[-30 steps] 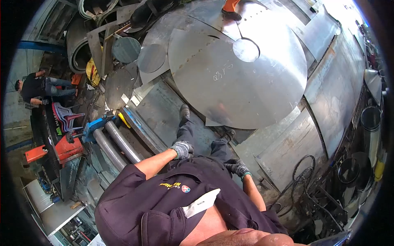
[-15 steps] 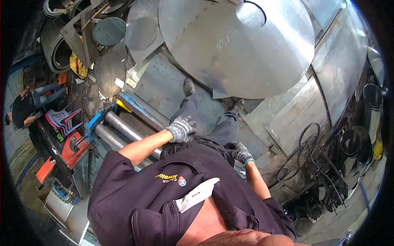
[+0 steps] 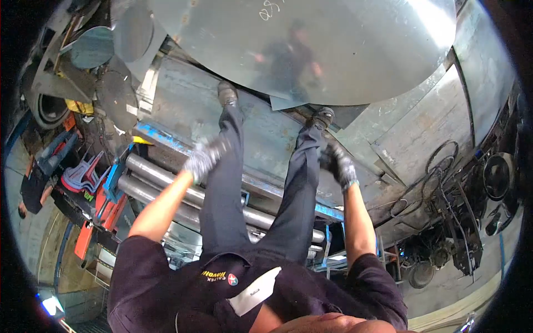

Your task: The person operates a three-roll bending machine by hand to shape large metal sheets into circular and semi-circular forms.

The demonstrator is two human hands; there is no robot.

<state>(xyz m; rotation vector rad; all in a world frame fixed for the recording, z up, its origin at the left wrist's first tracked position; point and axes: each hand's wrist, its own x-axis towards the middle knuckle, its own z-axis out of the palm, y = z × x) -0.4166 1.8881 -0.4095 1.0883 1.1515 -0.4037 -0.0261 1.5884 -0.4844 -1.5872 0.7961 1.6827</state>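
Note:
My left hand (image 3: 206,159), in a knitted grey-and-white glove, hangs beside my left thigh. It is blurred, but its fingers look loosely stretched out, and nothing shows in it. My right hand (image 3: 340,165), gloved alike, is just outside my right leg. Its fingers are slightly smeared and loosely apart, with no object visible. Ahead of my boots (image 3: 229,95) lies a large round metal sheet (image 3: 355,61) with chalk marks and my reflection on it. Long steel rollers (image 3: 158,173) in a blue-edged frame appear past my left arm and between my legs.
Another person (image 3: 36,186) is at the far left near stacked chairs (image 3: 83,175) and an orange machine part (image 3: 83,240). Flat metal plates (image 3: 430,119) cover the floor. Black cables (image 3: 438,161) coil on the right, close to dark clutter. A smaller disc (image 3: 91,47) lies upper left.
Both hands have moved away from my waist and now hang farther out along my legs. The view has tilted, showing more of my legs and rollers and less of the round sheet.

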